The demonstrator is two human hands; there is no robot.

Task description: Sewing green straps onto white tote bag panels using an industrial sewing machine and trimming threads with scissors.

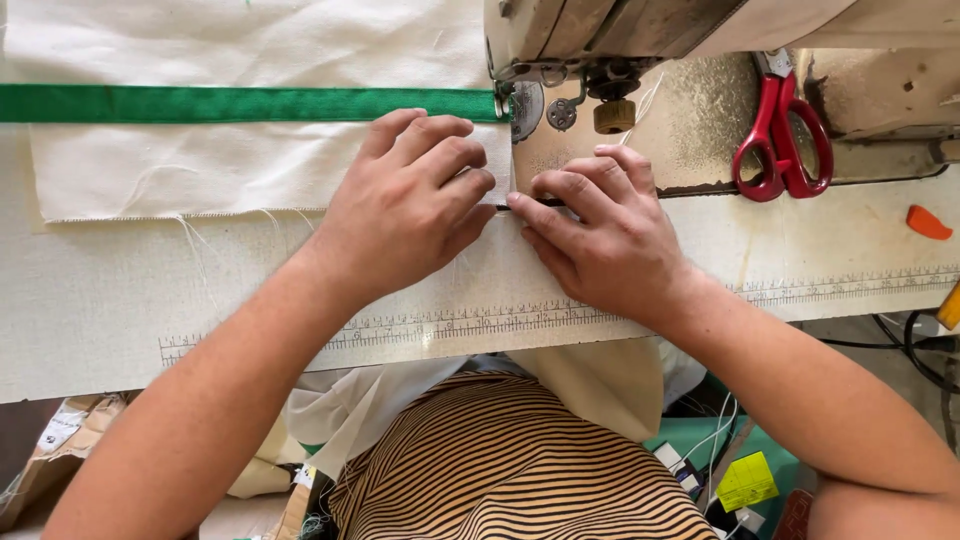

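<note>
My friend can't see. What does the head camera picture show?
Two hands, left hand and right hand, press cream cloth with a green strip flat at a sewing machine. Red scissors lie on the machine's right side.

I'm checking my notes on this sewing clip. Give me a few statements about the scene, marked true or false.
1. Both hands press on cream cloth at the sewing machine. True.
2. The left hand holds the scissors. False: they lie untouched on the machine bed, right of the right hand.
3. A green band runs along the cloth to the needle area. True.
4. The scissors have blue handles. False: red.
</note>
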